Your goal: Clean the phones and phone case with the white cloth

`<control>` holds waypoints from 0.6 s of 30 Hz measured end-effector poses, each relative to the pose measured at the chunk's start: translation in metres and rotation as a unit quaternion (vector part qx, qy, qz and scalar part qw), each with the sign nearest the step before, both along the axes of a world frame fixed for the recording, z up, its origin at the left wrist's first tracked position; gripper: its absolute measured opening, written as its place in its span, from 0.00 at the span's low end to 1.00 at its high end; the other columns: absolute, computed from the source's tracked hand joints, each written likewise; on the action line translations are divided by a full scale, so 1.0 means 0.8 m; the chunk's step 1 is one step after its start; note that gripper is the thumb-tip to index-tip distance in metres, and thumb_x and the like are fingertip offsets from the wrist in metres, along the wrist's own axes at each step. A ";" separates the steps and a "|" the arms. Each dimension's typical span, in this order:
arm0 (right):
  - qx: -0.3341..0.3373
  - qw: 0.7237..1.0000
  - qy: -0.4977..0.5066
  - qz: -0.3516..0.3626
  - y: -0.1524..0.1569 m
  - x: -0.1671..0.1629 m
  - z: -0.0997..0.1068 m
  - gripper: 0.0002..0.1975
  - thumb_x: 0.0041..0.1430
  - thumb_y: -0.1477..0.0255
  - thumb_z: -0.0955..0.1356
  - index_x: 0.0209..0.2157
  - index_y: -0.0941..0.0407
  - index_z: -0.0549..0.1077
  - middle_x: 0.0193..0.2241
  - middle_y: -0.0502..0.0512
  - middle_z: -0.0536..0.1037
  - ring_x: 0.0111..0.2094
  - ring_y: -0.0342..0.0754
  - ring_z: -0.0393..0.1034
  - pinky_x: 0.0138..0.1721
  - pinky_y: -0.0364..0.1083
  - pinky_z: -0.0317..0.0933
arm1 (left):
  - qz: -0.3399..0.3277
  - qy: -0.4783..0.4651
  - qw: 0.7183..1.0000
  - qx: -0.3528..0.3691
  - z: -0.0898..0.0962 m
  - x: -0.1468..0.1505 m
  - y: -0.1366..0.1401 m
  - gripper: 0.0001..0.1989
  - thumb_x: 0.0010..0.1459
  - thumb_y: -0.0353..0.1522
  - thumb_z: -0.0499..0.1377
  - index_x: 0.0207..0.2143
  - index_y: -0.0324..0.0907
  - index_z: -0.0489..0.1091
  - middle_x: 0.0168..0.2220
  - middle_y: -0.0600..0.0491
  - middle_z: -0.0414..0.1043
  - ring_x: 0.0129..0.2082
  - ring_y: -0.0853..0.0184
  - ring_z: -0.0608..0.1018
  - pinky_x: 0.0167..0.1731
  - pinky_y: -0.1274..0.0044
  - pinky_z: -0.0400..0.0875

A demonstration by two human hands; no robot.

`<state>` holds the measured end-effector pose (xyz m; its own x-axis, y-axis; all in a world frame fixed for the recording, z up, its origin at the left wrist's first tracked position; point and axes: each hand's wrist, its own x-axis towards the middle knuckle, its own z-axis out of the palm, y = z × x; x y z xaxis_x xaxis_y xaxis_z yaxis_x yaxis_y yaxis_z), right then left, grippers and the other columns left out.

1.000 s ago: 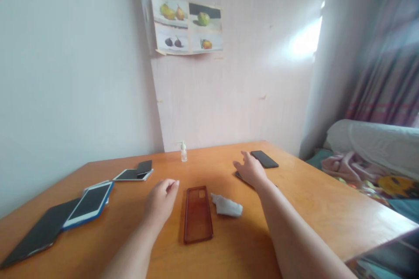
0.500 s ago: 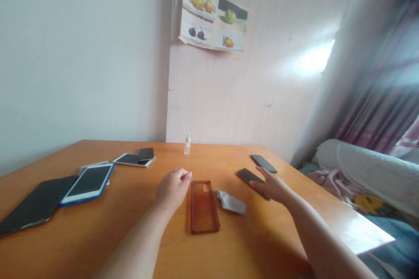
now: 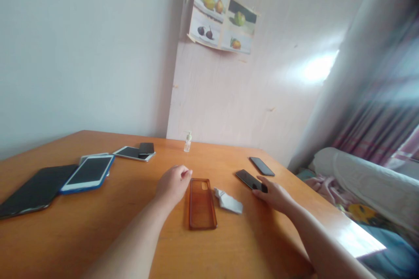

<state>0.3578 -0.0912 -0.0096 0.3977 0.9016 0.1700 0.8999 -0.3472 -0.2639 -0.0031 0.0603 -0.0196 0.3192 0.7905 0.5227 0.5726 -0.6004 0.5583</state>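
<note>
A dark smartphone (image 3: 246,178) lies on the table right of centre. Across its near half reaches my right hand (image 3: 273,196), thumb at one long edge and fingers at the other, gripping it. My left hand (image 3: 173,184) is curled closed above the table, with nothing seen in it. Just right of that hand lies a translucent reddish-brown phone case (image 3: 202,205), with its camera cutout at the far end. Between the case and the held smartphone rests a crumpled white cloth or tissue (image 3: 229,202).
Another phone (image 3: 262,166) lies beyond my right hand. At the left are a black tablet or folder (image 3: 37,189), a blue-edged white tablet (image 3: 88,173) and a white tablet (image 3: 131,153) with a dark phone (image 3: 146,148) on it. A small pump bottle (image 3: 187,142) stands at the back.
My right hand has lowered and closed its thumb and fingers around the smartphone's edges. My left hand stays curled beside the case. The camera view has tilted slightly.
</note>
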 end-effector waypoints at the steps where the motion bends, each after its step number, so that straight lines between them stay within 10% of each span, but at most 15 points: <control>1: -0.002 1.000 -0.005 0.000 0.000 -0.002 0.003 0.34 0.52 0.53 0.69 0.58 0.52 0.67 0.47 0.61 0.77 0.49 0.58 0.70 0.46 0.52 0.61 | -0.003 0.000 1.000 -0.001 0.000 0.000 0.000 0.16 0.61 0.40 0.51 0.24 0.44 0.66 0.25 0.55 0.70 0.27 0.68 0.70 0.27 0.77 0.54; 8: 0.082 0.975 0.193 -0.075 0.007 -0.016 0.015 0.25 0.49 0.54 0.70 0.43 0.57 0.75 0.33 0.59 0.79 0.33 0.53 0.73 0.32 0.47 0.63 | -0.012 -0.005 1.000 -0.002 0.001 0.002 -0.002 0.15 0.61 0.39 0.52 0.24 0.43 0.66 0.27 0.54 0.70 0.29 0.67 0.71 0.28 0.77 0.56; 13: 0.153 0.804 0.571 -0.058 -0.001 -0.041 0.028 0.22 0.53 0.55 0.69 0.41 0.58 0.72 0.30 0.60 0.79 0.26 0.48 0.72 0.20 0.42 0.60 | -0.013 -0.001 1.000 0.000 -0.001 0.002 -0.001 0.15 0.61 0.39 0.52 0.24 0.44 0.67 0.27 0.54 0.71 0.29 0.67 0.71 0.28 0.77 0.56; 18: 0.109 0.659 0.744 -0.018 -0.018 -0.076 0.048 0.26 0.57 0.55 0.66 0.50 0.59 0.68 0.39 0.65 0.80 0.32 0.50 0.76 0.27 0.44 0.66 | -0.029 0.002 1.000 0.007 -0.010 0.005 0.006 0.11 0.61 0.39 0.53 0.31 0.44 0.70 0.32 0.51 0.74 0.35 0.64 0.74 0.35 0.76 0.63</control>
